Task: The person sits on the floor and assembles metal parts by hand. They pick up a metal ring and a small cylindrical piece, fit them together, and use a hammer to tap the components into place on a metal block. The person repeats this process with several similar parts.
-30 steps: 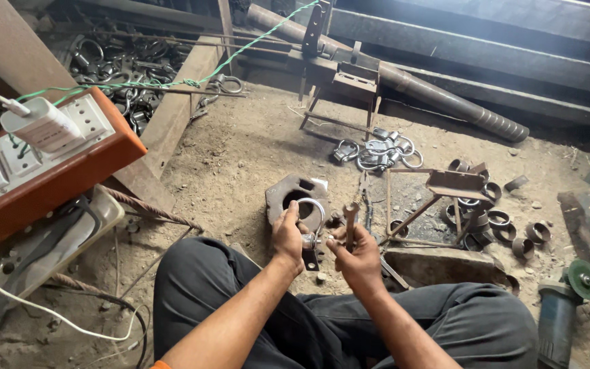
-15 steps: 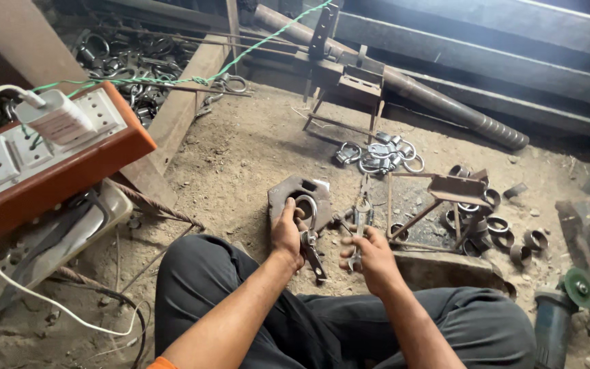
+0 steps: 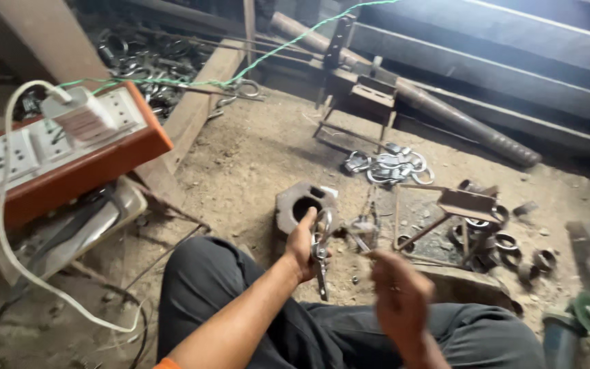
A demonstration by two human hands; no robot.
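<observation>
My left hand [image 3: 302, 242] grips a small metal piece with a ring at its top [image 3: 321, 236], held upright just in front of a heavy metal block with a round hole [image 3: 295, 201] on the dirt floor. My right hand [image 3: 397, 294] is blurred, lower right of it, fingers curled around a thin metal rod [image 3: 367, 251] that points toward the ring piece. Both hands are above my knees in dark trousers [image 3: 206, 294].
An orange-and-white power strip [image 3: 56, 154] with a white plug and cable sits at left. A pile of shiny metal rings [image 3: 390, 165] lies farther back, dark rings [image 3: 507, 242] and a small metal stand [image 3: 466, 205] at right. A long steel bar [image 3: 445, 113] lies along the back.
My right hand has drawn back toward me and to the right, away from the ring piece. The left hand stays on the piece beside the block. The view has shifted slightly.
</observation>
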